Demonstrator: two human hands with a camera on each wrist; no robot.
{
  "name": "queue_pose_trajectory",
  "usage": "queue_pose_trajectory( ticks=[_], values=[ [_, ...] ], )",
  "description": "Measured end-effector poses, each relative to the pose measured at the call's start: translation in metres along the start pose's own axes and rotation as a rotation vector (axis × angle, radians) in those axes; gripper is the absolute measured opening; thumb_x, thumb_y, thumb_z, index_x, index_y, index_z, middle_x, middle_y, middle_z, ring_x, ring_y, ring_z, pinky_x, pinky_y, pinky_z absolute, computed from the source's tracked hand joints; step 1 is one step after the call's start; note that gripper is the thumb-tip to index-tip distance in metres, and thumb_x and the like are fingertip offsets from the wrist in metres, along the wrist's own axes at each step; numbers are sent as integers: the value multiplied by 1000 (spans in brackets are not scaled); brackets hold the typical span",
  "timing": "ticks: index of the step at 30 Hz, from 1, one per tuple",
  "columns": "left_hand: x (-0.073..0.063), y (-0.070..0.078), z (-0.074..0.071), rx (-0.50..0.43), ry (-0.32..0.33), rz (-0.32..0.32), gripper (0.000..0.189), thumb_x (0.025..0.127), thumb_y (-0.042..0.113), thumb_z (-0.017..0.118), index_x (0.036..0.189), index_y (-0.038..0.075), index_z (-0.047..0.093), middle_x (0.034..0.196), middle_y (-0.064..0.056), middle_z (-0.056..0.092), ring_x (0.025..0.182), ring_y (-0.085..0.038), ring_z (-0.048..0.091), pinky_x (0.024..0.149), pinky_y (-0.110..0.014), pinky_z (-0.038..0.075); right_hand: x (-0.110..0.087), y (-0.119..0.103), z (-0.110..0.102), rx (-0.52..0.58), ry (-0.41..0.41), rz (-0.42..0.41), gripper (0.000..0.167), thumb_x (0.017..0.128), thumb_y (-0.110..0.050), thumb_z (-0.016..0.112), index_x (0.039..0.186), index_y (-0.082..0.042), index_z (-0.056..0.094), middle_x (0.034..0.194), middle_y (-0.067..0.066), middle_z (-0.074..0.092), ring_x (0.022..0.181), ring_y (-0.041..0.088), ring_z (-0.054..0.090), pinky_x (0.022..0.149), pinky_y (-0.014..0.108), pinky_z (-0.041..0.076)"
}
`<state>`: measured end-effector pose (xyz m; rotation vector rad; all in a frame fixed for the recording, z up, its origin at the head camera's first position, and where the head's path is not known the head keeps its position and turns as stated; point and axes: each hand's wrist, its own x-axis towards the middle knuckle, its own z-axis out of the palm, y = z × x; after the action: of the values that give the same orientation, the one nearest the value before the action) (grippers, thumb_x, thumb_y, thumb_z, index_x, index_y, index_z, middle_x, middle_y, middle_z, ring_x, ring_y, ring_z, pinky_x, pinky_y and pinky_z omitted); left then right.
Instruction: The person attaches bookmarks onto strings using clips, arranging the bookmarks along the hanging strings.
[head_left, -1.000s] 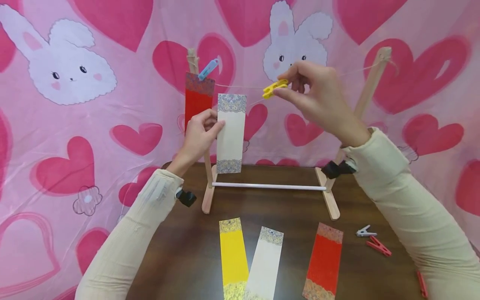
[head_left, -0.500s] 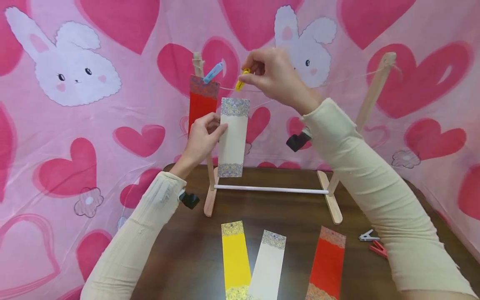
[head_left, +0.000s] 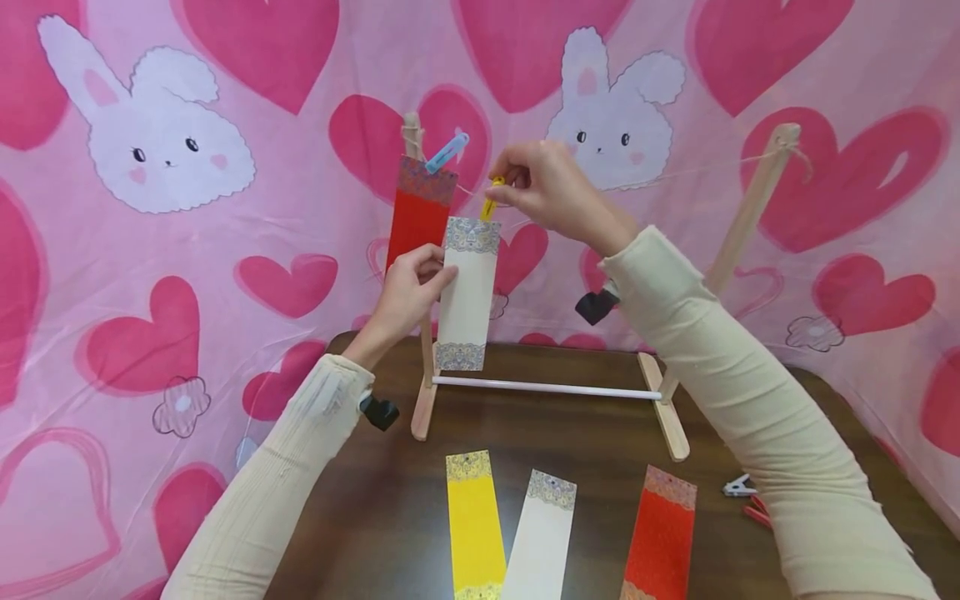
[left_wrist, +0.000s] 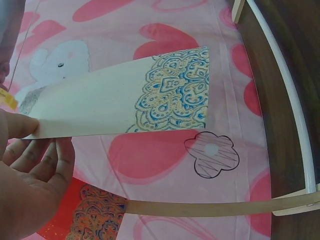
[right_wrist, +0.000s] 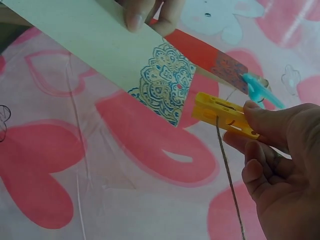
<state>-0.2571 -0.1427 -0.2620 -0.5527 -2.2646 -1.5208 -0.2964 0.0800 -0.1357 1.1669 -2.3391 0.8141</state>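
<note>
My left hand pinches the left edge of a white card with patterned lace-like bands at both ends, held upright under the string. Between thumb and fingers of my right hand is a yellow clothespin, just above the card's top right corner in the head view. In the right wrist view the string runs to the yellow clothespin, whose tip is near the card's patterned end. Left of the white card, a red card hangs from a light-blue clothespin.
A wooden stand with a left post, right post and white crossbar stands on the dark table. In front lie a yellow card, another white card and a red card. A white clothespin and a red clothespin lie at right.
My right hand has moved left and then down with the yellow clothespin, to the top of the white card. The clothespin has turned from slanted to nearly upright. My left hand keeps its pinch.
</note>
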Motion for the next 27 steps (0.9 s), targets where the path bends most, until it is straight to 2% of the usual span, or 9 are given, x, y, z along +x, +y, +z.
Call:
queue_pose_trajectory(
  ticks=[6,12,23,27],
  values=[
    [-3,-1,3,34,-48,-2,18,96,13,66,108,0,63,99,-17,73,86,-27,69,82,-36,57,-8,2,3,23,-32,-4,20,90,-13,75,103,1,69,93,9,70,74,17,58,67,23,50],
    [-10,-3,5,36,-90,-19,20,96,14,67,111,1,63,105,-16,72,92,-27,70,80,-39,59,-11,2,6,29,-36,-12,20,90,-11,74,105,1,69,95,8,71,75,17,59,68,24,50],
    [-9,-3,-2,11,-54,22,22,95,11,67,112,-4,63,105,-20,72,91,-30,69,82,-31,57,-6,-1,11,61,-74,-10,19,90,-9,74,104,2,70,92,8,69,77,17,58,70,25,51],
    [-7,-2,-3,-6,-43,40,19,95,8,67,108,-6,62,100,-22,71,85,-29,68,77,-24,55,-5,-1,12,79,-65,-23,17,89,-9,75,101,2,70,88,9,69,73,17,57,66,24,50]
  ],
)
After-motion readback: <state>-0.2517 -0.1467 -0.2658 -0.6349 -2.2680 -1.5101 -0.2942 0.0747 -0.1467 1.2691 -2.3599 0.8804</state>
